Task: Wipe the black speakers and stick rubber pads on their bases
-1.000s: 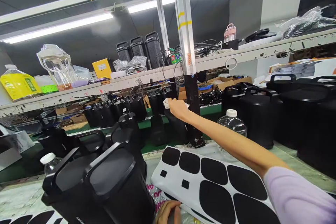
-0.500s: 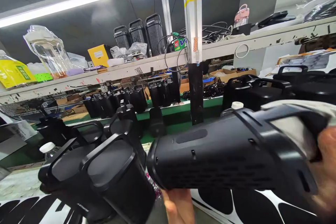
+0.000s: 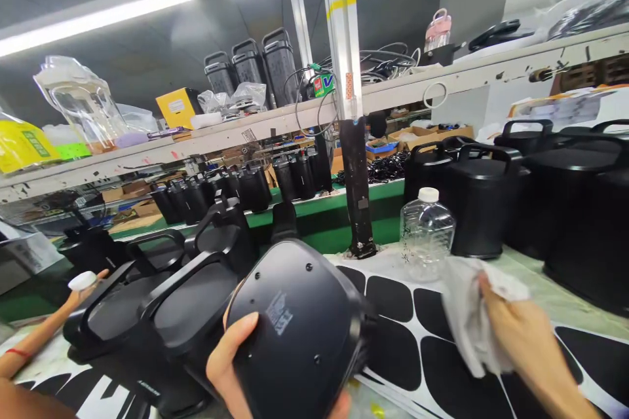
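Note:
My left hand (image 3: 227,360) grips a black portable speaker (image 3: 299,334), its thumb on the underside. That flat base faces me, showing screw holes and a small printed label; the handle end is hidden behind it. On the right, my right hand (image 3: 525,330) is blurred and closed on a white cloth (image 3: 469,314), apart from the speaker. Just behind the cloth stands a clear plastic bottle (image 3: 426,236) with a white cap. Several similar black speakers (image 3: 196,301) with top handles stand left of the held one.
A co-worker's hand (image 3: 91,291) at left is by a white bottle cap (image 3: 82,281). Sheets with black rounded shapes (image 3: 393,347) lie on the bench. More speakers (image 3: 484,203) stand at right. A post (image 3: 361,209) rises to an overhead shelf (image 3: 275,119).
The speaker has turned from lying sideways across both hands to base toward me, in my left hand alone. My right hand has left its handle end with the cloth. A co-worker's arm has appeared at left.

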The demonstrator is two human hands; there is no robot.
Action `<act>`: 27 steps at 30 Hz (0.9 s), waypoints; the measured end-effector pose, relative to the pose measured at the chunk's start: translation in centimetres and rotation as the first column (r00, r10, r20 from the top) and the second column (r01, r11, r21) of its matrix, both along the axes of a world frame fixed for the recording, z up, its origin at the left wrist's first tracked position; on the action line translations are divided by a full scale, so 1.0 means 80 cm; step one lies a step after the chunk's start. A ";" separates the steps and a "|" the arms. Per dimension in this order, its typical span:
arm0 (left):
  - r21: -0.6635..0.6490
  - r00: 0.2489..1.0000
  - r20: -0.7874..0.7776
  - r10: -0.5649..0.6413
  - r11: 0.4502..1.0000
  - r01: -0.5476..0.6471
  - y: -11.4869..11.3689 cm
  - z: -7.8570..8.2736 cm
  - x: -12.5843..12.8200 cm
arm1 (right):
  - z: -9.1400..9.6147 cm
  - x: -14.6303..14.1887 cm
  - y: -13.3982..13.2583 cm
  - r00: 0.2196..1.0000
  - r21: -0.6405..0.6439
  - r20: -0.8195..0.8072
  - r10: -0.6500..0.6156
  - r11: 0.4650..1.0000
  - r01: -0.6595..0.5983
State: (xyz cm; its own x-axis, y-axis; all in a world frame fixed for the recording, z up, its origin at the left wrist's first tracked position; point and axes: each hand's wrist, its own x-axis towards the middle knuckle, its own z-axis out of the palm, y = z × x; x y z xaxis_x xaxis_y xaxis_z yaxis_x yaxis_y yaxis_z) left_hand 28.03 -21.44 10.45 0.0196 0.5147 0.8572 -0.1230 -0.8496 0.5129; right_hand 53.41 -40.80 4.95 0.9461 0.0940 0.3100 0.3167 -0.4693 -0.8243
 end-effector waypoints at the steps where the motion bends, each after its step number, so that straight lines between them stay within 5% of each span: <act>1: 0.048 1.000 -0.002 0.018 0.999 -0.018 0.002 0.006 0.001 | 0.004 0.012 -0.013 0.998 -0.060 0.023 -0.057 0.997 0.059; 3: 0.151 0.997 -0.021 0.078 0.986 -0.075 0.008 0.017 0.006 | 0.009 0.023 -0.028 0.972 -0.246 0.160 -0.173 0.946 0.209; 5: 0.200 0.988 -0.059 0.140 0.972 -0.126 0.017 0.026 0.012 | 0.005 0.015 -0.022 0.914 -0.413 0.382 -0.139 0.859 0.303; 9: 0.101 0.989 -0.096 0.116 0.989 -0.106 0.036 0.038 0.027 | -0.034 -0.041 0.037 0.885 -0.607 0.388 0.257 0.794 0.035; 13: 0.001 0.992 -0.126 0.032 0.999 -0.032 0.048 0.047 0.037 | -0.070 -0.087 0.084 0.928 -0.721 0.263 0.264 0.693 0.007; 27: -0.017 0.992 -0.124 0.018 1.000 -0.020 0.045 0.045 0.056 | -0.098 -0.074 0.080 0.956 -0.654 0.141 0.257 0.749 -0.105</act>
State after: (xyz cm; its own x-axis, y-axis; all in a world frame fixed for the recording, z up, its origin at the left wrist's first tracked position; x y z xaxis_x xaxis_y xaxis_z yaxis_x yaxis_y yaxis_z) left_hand 32.50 -17.87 14.08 0.1150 0.5317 0.8391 -0.0413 -0.8414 0.5388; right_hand 47.50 -34.41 -2.86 0.8094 0.5031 0.3029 0.5781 -0.7730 -0.2611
